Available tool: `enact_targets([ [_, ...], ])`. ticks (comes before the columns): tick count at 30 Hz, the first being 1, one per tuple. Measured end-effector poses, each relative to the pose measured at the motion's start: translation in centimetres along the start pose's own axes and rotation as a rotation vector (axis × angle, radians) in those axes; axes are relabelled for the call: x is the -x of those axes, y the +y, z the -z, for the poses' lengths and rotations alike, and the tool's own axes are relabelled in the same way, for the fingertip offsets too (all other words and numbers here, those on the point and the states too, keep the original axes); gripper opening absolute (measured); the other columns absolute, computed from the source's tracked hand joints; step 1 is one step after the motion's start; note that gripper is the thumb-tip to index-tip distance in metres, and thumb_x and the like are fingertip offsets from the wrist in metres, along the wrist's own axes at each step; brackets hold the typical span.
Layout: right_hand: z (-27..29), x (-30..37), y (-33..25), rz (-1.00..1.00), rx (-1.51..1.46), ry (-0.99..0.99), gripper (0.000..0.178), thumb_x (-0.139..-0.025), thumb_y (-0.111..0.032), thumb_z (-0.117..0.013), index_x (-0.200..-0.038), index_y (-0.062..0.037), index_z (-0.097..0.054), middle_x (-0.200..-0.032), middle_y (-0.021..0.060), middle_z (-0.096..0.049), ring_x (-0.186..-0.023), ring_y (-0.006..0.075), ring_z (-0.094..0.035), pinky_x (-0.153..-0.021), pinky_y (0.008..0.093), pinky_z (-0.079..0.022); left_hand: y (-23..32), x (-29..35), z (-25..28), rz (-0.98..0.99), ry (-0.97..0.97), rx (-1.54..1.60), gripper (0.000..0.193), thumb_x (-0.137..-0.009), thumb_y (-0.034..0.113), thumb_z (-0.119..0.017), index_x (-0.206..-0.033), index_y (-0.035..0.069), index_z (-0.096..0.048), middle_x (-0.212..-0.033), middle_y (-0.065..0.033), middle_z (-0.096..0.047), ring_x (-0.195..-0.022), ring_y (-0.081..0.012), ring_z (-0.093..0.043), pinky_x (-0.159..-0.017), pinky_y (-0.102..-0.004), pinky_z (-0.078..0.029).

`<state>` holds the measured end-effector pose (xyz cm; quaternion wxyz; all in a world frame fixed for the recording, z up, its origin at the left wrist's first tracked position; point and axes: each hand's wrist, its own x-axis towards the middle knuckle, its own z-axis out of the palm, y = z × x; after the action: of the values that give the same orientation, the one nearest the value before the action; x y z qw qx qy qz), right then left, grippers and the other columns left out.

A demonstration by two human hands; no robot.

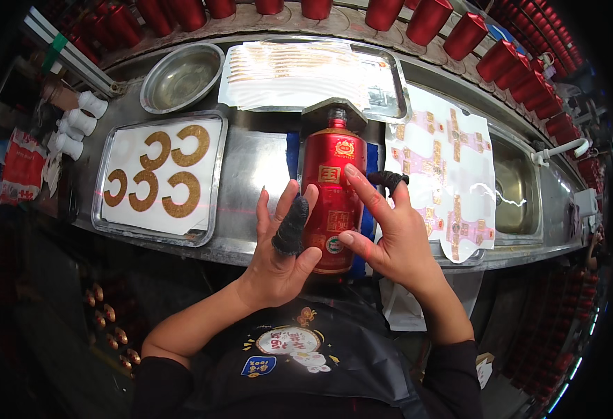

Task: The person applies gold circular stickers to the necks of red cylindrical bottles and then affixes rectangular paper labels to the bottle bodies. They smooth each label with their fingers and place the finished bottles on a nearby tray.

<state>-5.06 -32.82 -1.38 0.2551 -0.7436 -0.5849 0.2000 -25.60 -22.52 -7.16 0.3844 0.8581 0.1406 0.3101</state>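
A red bottle (pixel 315 155) with gold labels lies on its back in front of me, its neck away from me, in a cradle with blue padding (pixel 370 209) at its sides. My right hand (pixel 405 241) is open over the bottle's right side. Its index fingertip is beside the square gold label (pixel 330 174), and its thumb tip is near a small round sticker (pixel 334 244). At the bottle's left edge my left hand (pixel 271 272) is open, fingers spread, holding nothing. Black covers wrap one finger of each hand.
To the left, a tray (pixel 212 216) bears several gold C-shaped labels (pixel 180 194). A metal bowl (pixel 183 78) and a tray with label strips (pixel 278 66) stand behind. Pink-and-gold label sheets (pixel 453 150) lie right, before a sink (pixel 519 188). Red bottles (pixel 428 21) line the far side.
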Motion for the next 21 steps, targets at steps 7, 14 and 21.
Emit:
enact_targets([
  [7, 0.2, -1.1, -0.4, 0.012, 0.038, -0.043, 0.084, -0.081, -0.056, -0.075, -0.155, -0.0317, -0.043, -0.1, 0.0249, -0.052, -0.08, 0.0399, -0.058, -0.073, 0.0445, -0.052, 0.0, 0.3, -0.1, 0.033, -0.091, -0.091, 0.07, -0.098, 0.025, -0.057, -0.16, 0.014, -0.026, -0.165, -0.013, -0.032, -0.156, -0.0352, -0.014, -0.118, -0.0662, 0.004],
  [14, 0.4, -1.7, -0.5, -0.017, 0.023, -0.109, 0.087, -0.08, -0.054, -0.077, -0.155, -0.0308, -0.041, -0.104, 0.0261, -0.052, -0.086, 0.0419, -0.06, -0.078, 0.0465, -0.052, -0.1, 0.3, 0.0, 0.034, -0.097, -0.07, 0.07, -0.099, 0.026, -0.056, -0.16, 0.013, -0.024, -0.165, -0.014, -0.031, -0.156, -0.0361, -0.014, -0.117, -0.0671, 0.004],
  [21, 0.1, -0.6, -0.7, 0.013, -0.049, 0.005, 0.085, -0.079, -0.049, -0.079, -0.154, -0.0322, -0.043, -0.119, 0.025, -0.053, -0.098, 0.0439, -0.064, -0.083, 0.0474, -0.054, -0.7, 0.8, 0.0, 0.155, 0.035, 0.332, 0.073, -0.105, 0.018, -0.047, -0.162, 0.003, -0.004, -0.169, -0.0225, -0.01, -0.158, -0.0326, -0.006, -0.125, -0.0462, 0.0],
])
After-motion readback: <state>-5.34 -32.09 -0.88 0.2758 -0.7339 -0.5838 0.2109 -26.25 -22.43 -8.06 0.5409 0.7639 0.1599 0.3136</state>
